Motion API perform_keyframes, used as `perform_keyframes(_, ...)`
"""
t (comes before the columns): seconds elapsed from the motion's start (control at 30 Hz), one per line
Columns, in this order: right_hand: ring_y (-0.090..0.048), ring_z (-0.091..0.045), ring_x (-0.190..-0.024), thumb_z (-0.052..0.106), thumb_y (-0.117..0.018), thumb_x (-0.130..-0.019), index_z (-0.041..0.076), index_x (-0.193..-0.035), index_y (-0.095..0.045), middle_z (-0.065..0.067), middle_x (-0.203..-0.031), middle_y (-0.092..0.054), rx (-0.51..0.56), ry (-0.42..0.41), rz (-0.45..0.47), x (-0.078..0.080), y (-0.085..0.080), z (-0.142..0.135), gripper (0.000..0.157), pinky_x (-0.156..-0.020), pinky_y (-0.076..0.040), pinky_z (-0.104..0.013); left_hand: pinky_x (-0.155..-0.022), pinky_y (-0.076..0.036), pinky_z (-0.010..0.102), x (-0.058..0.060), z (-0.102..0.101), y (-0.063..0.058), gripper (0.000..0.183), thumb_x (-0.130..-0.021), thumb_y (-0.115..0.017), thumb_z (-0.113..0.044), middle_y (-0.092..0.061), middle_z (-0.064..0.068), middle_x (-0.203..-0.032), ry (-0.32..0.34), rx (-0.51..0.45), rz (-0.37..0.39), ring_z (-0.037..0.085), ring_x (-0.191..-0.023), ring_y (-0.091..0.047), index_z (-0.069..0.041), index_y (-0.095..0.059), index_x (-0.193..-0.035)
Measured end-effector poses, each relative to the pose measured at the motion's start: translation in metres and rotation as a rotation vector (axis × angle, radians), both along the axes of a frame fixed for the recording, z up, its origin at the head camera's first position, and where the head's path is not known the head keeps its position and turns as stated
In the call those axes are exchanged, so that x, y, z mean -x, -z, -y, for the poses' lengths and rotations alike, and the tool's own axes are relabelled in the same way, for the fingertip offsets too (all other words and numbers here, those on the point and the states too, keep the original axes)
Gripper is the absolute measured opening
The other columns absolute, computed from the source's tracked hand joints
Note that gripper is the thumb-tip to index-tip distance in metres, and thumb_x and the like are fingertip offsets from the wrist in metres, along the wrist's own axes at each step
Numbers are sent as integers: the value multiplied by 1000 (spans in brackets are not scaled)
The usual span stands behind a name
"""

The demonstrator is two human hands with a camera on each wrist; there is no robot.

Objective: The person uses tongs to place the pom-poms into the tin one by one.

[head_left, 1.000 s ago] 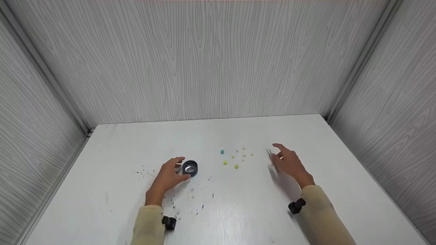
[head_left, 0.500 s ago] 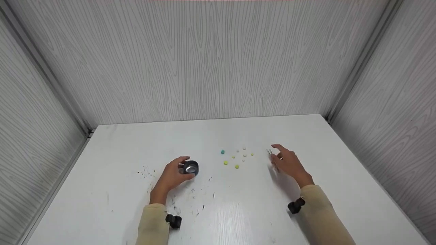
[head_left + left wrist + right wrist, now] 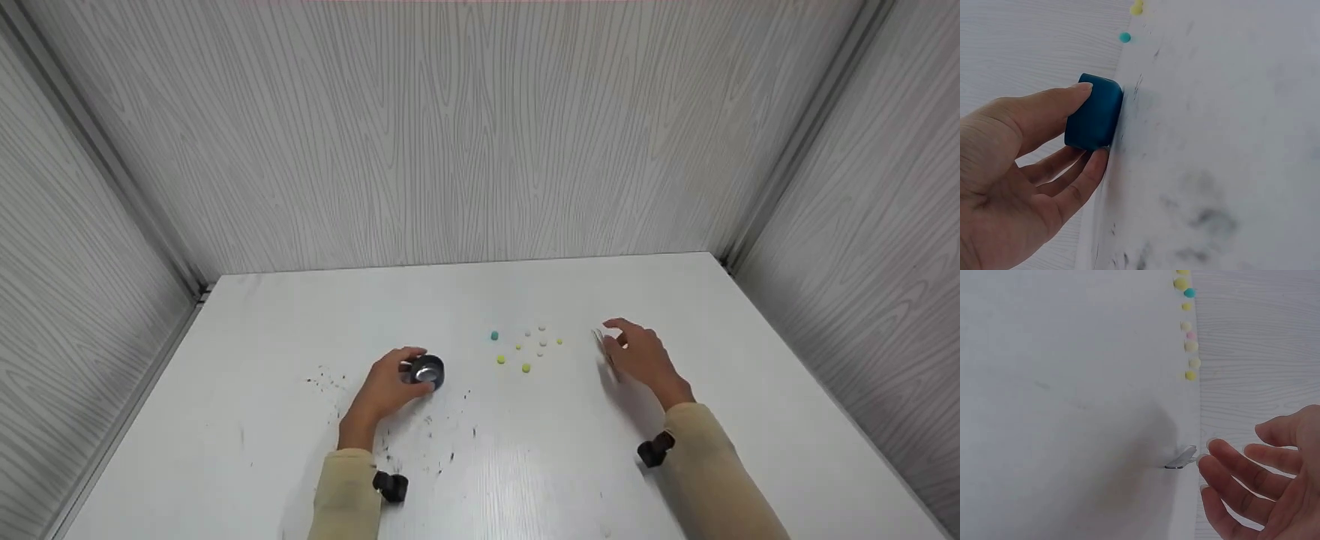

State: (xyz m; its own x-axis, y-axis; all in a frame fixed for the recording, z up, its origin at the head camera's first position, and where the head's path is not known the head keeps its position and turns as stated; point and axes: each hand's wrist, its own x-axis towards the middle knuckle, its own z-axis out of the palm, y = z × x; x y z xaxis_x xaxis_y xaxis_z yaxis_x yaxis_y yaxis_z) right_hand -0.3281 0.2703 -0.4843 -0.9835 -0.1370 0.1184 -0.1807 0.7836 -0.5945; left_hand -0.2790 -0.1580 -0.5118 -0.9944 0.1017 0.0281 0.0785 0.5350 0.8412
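Observation:
My left hand [image 3: 386, 386] holds a small round dark-blue cup [image 3: 427, 367] with a shiny metallic inside, standing on the white table. In the left wrist view the thumb lies along one side of the blue cup [image 3: 1095, 115] and the fingertips along the other. My right hand [image 3: 641, 364] is beside a pair of slim metal tweezers [image 3: 598, 337]. The right wrist view has its fingers loosely bent, thumb apart, fingertips right at the tweezers [image 3: 1182, 459]. Between the hands lie several small balls: a teal one [image 3: 494, 335], yellow ones [image 3: 526, 367] and pale ones [image 3: 543, 343].
Dark specks and smudges [image 3: 452, 456] mark the white table [image 3: 525, 487] around the left forearm. Grey wood-grain panels [image 3: 465, 135] wall the table at the back and both sides. A black wrist camera [image 3: 391, 487] sits on the left sleeve, another [image 3: 656, 448] on the right.
My left hand has moved slightly right and its thumb and fingers have come in around the blue cup. The right hand stays by the tweezers, almost unmoved. The balls lie as before.

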Motion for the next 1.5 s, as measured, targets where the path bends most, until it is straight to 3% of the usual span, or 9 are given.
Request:
perform_keyframes(0.27, -63, -21, -76, 19, -56, -103, 2, -136, -63, -19, -104, -75, -47, 48, 12, 2, -3, 4, 38, -67, -48, -32, -110, -48, 55, -4, 3, -4, 57, -86, -82, -10, -63, 17, -137, -3, 33, 11, 38, -127, -62, -6, -62, -139)
perform_keyframes(0.57, -66, -30, -84, 19, -61, -99, 2, -128, -68, -21, -108, -75, -112, 99, -9, 4, -7, 3, 34, -69, -52, -41, -109, -49, 55, -11, 5, 0, 57, -86, -82, -7, -63, 20, -140, -42, -5, -13, 40, -125, -64, -5, -62, -140)
perform_keyframes(0.87, -69, -38, -97, 21, -66, -99, -2, -131, -64, -26, -113, -71, -153, 113, 75, 5, -6, 1, 40, -79, -56, -50, -109, -49, 56, -13, 2, 1, 56, -86, -79, -2, -64, 22, -138, -51, -54, -28, 41, -126, -63, -4, -62, -139)
perform_keyframes(1.17, -68, -39, -104, 27, -65, -97, -2, -137, -59, -26, -119, -69, -151, 114, 172, 6, 4, 8, 50, -86, -56, -53, -109, -49, 56, -16, 3, 1, 57, -87, -80, -6, -65, 24, -136, -65, -7, -33, 40, -125, -63, -3, -60, -141)
perform_keyframes(1.5, -65, -41, -107, 23, -65, -98, -9, -132, -58, -30, -124, -66, -188, 115, 209, 10, 1, 15, 48, -92, -55, -56, -108, -49, 56, -14, -2, 1, 55, -89, -79, -8, -63, 23, -138, -67, 2, -44, 42, -126, -63, -3, -60, -141)
